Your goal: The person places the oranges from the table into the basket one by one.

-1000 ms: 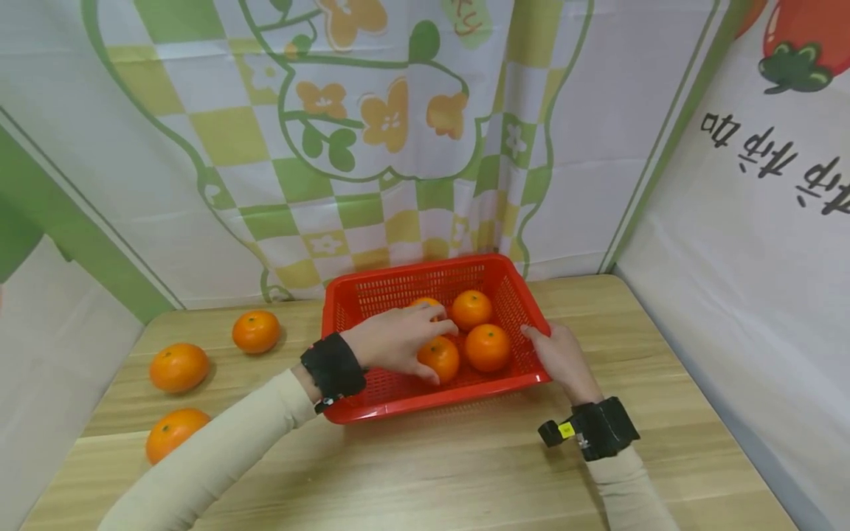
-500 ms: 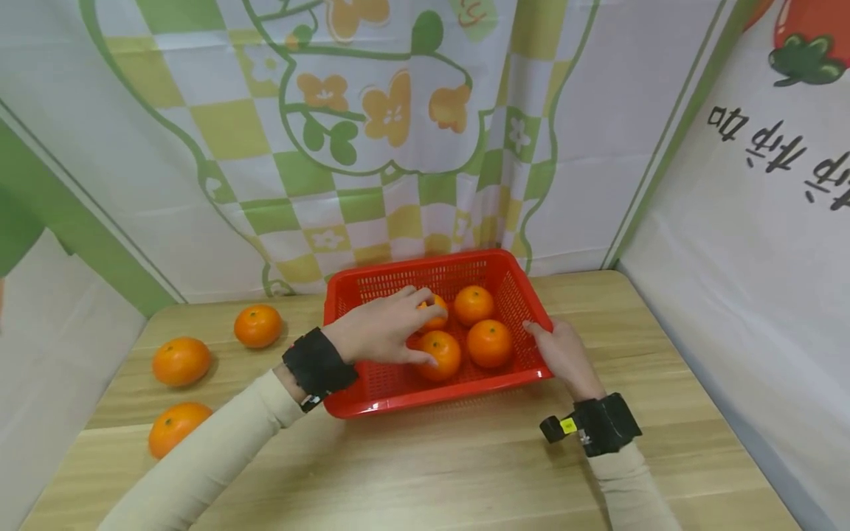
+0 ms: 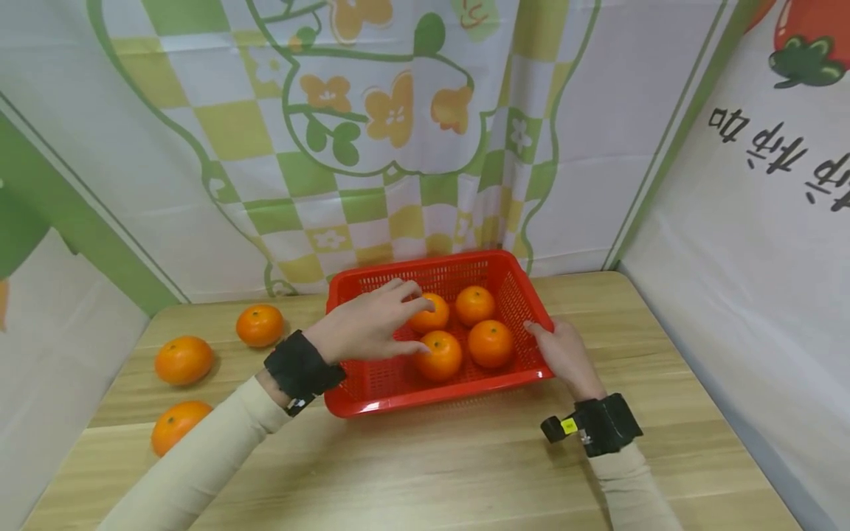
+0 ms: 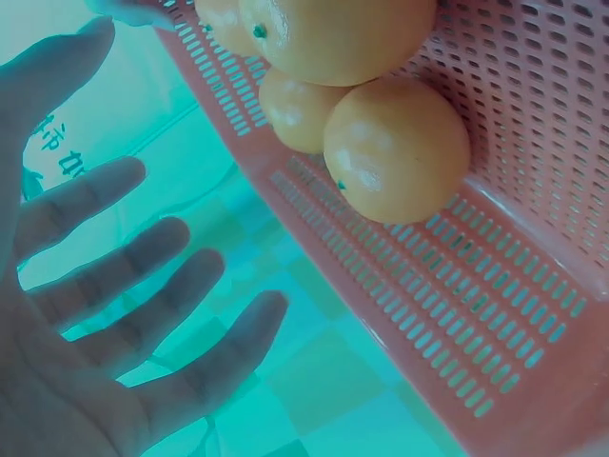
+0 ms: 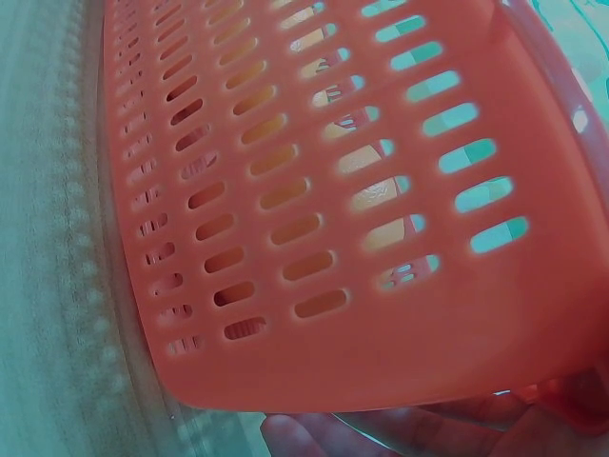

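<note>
A red plastic basket [image 3: 432,398] with slotted walls stands on the table and holds several mandarins, such as the front right one [image 3: 491,344]. Over its left half hovers my left hand [image 3: 368,322], palm down, fingers spread and holding nothing. Its thumb overlaps the front left mandarin [image 3: 440,357] in the head view, but the left wrist view shows the hand [image 4: 105,314] apart from the fruit [image 4: 398,150]. My right hand [image 3: 568,358] grips the basket's right rim, thumb over the edge. In the right wrist view, its fingertips [image 5: 371,433] show beneath the basket wall [image 5: 400,324].
Left of the basket, three more mandarins lie on the wooden table: a back one [image 3: 260,325], a middle one [image 3: 184,360] and a front one [image 3: 179,425] partly covered by the left sleeve [image 3: 199,457]. A printed curtain [image 3: 372,199] hangs close behind the basket.
My left hand has drawn back to the left, its fingers parting from the mandarins in the basket. The right hand keeps its grip on the rim, and the basket stays put.
</note>
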`<act>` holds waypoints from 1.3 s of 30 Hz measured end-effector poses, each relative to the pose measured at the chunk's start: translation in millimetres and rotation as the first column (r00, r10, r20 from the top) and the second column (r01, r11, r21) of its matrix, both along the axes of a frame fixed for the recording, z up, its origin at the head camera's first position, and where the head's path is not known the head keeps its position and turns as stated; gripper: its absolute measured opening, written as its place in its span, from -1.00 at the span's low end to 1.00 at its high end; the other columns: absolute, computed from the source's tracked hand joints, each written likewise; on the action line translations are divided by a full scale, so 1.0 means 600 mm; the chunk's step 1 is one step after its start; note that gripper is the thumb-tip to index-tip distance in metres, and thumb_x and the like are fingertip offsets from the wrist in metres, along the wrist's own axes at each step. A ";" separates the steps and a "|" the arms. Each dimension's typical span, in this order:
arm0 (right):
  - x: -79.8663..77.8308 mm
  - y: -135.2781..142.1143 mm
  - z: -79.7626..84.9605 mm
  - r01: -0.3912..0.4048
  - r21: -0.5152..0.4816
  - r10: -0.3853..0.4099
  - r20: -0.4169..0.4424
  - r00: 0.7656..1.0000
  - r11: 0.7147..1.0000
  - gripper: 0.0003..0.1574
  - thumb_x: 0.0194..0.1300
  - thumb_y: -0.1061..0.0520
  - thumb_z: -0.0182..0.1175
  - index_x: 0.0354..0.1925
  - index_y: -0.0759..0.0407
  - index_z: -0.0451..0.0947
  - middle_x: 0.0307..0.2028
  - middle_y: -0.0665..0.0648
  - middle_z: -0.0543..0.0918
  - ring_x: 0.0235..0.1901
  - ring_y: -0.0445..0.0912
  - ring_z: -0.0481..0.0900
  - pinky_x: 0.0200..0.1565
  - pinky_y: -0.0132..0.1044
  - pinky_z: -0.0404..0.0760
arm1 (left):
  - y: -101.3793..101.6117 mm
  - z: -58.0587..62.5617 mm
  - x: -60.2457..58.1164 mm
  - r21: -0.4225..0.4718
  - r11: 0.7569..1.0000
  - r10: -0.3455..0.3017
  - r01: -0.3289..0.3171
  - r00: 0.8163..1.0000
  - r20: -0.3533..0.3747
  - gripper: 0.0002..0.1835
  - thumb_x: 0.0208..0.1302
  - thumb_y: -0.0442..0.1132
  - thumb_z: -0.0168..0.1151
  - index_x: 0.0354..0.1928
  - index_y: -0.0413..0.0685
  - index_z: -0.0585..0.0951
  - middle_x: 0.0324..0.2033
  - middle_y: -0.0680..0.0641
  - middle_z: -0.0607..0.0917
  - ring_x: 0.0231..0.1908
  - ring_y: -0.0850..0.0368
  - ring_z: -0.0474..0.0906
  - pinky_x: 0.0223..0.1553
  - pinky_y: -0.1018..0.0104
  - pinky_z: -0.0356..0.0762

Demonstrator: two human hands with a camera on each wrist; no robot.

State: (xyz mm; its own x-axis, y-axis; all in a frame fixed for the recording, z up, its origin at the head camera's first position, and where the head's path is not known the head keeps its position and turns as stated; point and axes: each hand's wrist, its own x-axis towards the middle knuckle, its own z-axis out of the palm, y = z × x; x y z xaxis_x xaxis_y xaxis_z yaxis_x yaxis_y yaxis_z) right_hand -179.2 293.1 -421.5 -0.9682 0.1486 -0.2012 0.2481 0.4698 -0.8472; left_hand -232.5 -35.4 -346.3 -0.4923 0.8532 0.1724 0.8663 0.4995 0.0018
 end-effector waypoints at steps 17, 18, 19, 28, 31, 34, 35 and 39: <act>-0.001 0.000 -0.004 -0.002 0.004 0.002 -0.002 1.000 1.000 -0.39 0.61 -0.13 0.02 0.22 0.37 0.50 -0.05 0.31 0.74 -0.25 -0.05 0.76 -0.27 -0.32 0.69 | -0.037 0.004 0.002 0.081 0.994 0.071 -0.073 0.997 0.028 -0.31 0.29 0.19 0.46 0.30 -0.07 0.55 0.13 -0.11 0.61 0.13 -0.09 0.52 0.20 0.03 0.61; -0.001 0.000 -0.004 -0.002 0.003 0.002 -0.002 1.000 1.000 -0.39 0.61 -0.13 0.02 0.22 0.37 0.50 -0.05 0.31 0.74 -0.25 -0.05 0.76 -0.27 -0.32 0.69 | -0.040 0.004 0.002 0.086 0.993 0.076 -0.078 0.997 0.032 -0.31 0.29 0.18 0.46 0.31 -0.07 0.55 0.14 -0.11 0.61 0.13 -0.08 0.51 0.19 0.04 0.62; -0.001 0.000 -0.004 -0.001 0.000 0.001 -0.001 1.000 1.000 -0.39 0.61 -0.13 0.02 0.23 0.36 0.50 -0.05 0.31 0.74 -0.25 -0.04 0.76 -0.27 -0.32 0.69 | -0.042 0.005 0.002 0.092 0.992 0.080 -0.084 0.996 0.039 -0.31 0.29 0.17 0.46 0.31 -0.07 0.54 0.14 -0.11 0.61 0.14 -0.08 0.51 0.18 0.04 0.63; 0.000 0.001 -0.004 -0.003 -0.002 0.003 -0.002 1.000 1.000 -0.38 0.61 -0.13 0.01 0.25 0.36 0.50 -0.04 0.32 0.74 -0.25 -0.03 0.76 -0.26 -0.32 0.69 | -0.062 -0.002 0.001 0.138 0.982 0.121 -0.126 0.992 0.045 -0.29 0.31 0.14 0.46 0.31 -0.17 0.50 0.20 -0.21 0.53 0.21 -0.19 0.46 0.26 -0.07 0.58; 0.001 0.000 -0.003 -0.001 0.003 0.001 -0.001 1.000 1.000 -0.38 0.61 -0.13 0.01 0.25 0.36 0.50 -0.05 0.31 0.73 -0.26 -0.04 0.75 -0.26 -0.32 0.69 | -0.069 -0.006 0.001 0.165 0.976 0.134 -0.142 0.989 0.057 -0.31 0.31 0.11 0.47 0.29 -0.18 0.51 0.23 -0.25 0.48 0.23 -0.23 0.42 0.24 -0.09 0.59; 0.001 -0.001 -0.002 0.000 0.005 0.000 0.002 1.000 1.000 -0.38 0.61 -0.13 0.01 0.25 0.37 0.49 -0.06 0.31 0.73 -0.27 -0.05 0.75 -0.27 -0.32 0.69 | -0.077 -0.007 -0.001 0.175 0.972 0.148 -0.156 0.987 0.061 -0.32 0.30 0.11 0.48 0.28 -0.18 0.52 0.26 -0.28 0.46 0.26 -0.25 0.40 0.20 -0.09 0.62; 0.001 -0.001 -0.002 0.001 0.006 -0.001 0.004 1.000 1.000 -0.38 0.61 -0.13 0.01 0.25 0.37 0.48 -0.06 0.30 0.73 -0.27 -0.05 0.74 -0.27 -0.33 0.69 | -0.079 -0.007 -0.001 0.175 0.972 0.150 -0.158 0.987 0.061 -0.32 0.30 0.11 0.47 0.28 -0.18 0.53 0.26 -0.28 0.46 0.26 -0.25 0.40 0.19 -0.10 0.63; 0.001 -0.001 -0.002 0.002 0.003 -0.002 0.000 1.000 1.000 -0.38 0.61 -0.14 0.01 0.25 0.36 0.49 -0.07 0.30 0.73 -0.27 -0.05 0.74 -0.27 -0.33 0.68 | -0.087 -0.006 -0.004 0.180 0.969 0.162 -0.170 0.985 0.057 -0.34 0.31 0.12 0.47 0.26 -0.16 0.54 0.28 -0.29 0.46 0.25 -0.29 0.42 0.21 -0.15 0.61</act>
State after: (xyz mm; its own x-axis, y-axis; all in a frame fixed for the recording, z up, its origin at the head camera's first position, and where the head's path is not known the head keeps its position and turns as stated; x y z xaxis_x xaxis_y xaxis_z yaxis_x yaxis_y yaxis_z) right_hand -178.7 292.6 -422.9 -0.9679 0.1512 -0.2007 0.2491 0.4718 -0.8458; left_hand -234.8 -87.5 -349.9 -0.6342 0.7149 0.2946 0.7687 0.6240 0.1405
